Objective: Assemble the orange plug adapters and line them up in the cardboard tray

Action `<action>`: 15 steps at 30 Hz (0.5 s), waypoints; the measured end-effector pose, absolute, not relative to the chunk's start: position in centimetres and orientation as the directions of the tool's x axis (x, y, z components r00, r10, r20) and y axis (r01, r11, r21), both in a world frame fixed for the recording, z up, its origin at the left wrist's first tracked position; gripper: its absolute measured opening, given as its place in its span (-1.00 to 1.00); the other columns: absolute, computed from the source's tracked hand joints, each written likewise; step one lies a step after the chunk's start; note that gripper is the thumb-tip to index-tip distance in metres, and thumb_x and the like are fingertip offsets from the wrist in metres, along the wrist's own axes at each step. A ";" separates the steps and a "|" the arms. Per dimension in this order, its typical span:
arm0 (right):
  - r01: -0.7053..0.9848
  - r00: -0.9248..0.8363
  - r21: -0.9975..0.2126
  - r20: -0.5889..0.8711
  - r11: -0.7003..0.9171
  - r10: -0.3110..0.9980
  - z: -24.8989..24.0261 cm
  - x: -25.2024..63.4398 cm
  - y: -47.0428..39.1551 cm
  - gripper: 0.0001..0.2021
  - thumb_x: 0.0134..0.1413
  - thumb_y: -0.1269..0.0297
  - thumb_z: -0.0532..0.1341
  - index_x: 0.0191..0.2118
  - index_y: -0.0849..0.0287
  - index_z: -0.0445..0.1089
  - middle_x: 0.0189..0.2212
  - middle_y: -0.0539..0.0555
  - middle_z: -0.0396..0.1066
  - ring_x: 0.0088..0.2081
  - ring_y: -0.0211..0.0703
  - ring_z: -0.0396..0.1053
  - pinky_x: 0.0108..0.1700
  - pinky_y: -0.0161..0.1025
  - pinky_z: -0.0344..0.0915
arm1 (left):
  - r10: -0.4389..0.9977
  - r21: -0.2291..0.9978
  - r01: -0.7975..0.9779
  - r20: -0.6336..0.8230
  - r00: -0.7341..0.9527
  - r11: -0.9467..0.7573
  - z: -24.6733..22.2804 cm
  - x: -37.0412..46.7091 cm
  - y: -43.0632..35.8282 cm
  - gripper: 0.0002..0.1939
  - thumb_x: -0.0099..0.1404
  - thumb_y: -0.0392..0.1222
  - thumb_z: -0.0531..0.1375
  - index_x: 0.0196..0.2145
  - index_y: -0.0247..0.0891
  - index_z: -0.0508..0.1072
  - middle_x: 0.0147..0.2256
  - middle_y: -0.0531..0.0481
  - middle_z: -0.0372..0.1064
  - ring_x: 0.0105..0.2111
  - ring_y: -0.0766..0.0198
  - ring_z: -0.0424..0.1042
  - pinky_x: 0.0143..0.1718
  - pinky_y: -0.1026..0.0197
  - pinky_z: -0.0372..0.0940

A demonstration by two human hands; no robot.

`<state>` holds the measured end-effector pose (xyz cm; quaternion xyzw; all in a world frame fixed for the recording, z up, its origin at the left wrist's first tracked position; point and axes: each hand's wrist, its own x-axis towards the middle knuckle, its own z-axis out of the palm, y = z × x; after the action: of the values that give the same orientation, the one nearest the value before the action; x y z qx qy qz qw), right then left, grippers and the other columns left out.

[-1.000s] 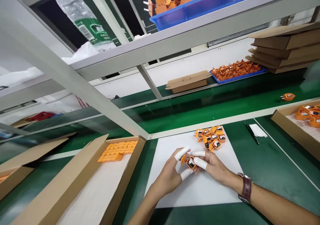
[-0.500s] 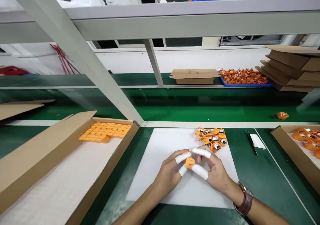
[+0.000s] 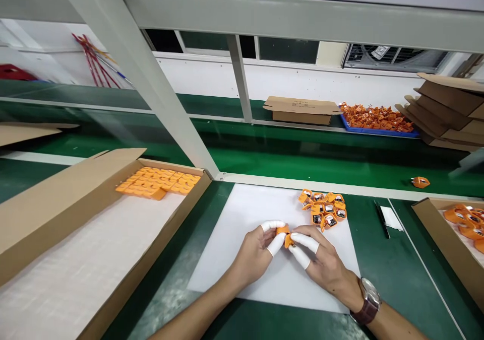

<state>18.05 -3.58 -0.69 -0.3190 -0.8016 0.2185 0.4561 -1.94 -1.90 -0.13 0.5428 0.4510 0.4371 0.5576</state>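
Note:
Over a white sheet [image 3: 223, 259], both hands work on one small orange plastic plug housing [image 3: 282, 230], white covers on thumb and forefinger of each. My left hand [image 3: 254, 252] pinches the housing between thumb and forefinger. A smaller orange piece [image 3: 288, 241] sticks out at the housing's right side, and my right hand [image 3: 321, 257] has its fingertips closed on it. Whether the two pieces are joined is hidden by the fingers. Just beyond lies a cluster of orange housings [image 3: 328, 209] with dark and white parts inside.
At left, an open cardboard box [image 3: 181, 214] holds rows of orange pieces [image 3: 159, 181]. Another box [image 3: 431, 219] with orange housings stands at right, near a black pen [image 3: 381, 219]. Behind are a blue tray [image 3: 381, 129] of orange parts, stacked cartons [image 3: 449, 108] and a metal post [image 3: 166, 93].
The view has tilted. The orange housing has turned in my fingers, and a smaller orange piece now shows at its right. My right fingers have closed in on that piece.

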 end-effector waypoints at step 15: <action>0.218 -0.342 -0.854 0.387 0.473 0.857 -0.8 18.0 -3.5 -0.61 0.33 0.30 0.21 0.22 -0.05 0.28 0.02 0.17 0.39 0.02 -0.05 0.44 0.07 -0.03 0.46 | 0.929 0.991 -0.068 -0.080 0.362 0.112 0.5 -2.5 -2.1 -0.56 0.20 -0.07 0.37 0.03 -0.22 0.56 0.10 -0.14 0.49 0.10 -0.05 0.49 0.20 -0.08 0.35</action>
<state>17.98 -3.54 -0.82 -0.3653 -0.7352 0.3609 0.4424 -2.50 -2.11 0.54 0.5356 0.4020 0.3967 0.6278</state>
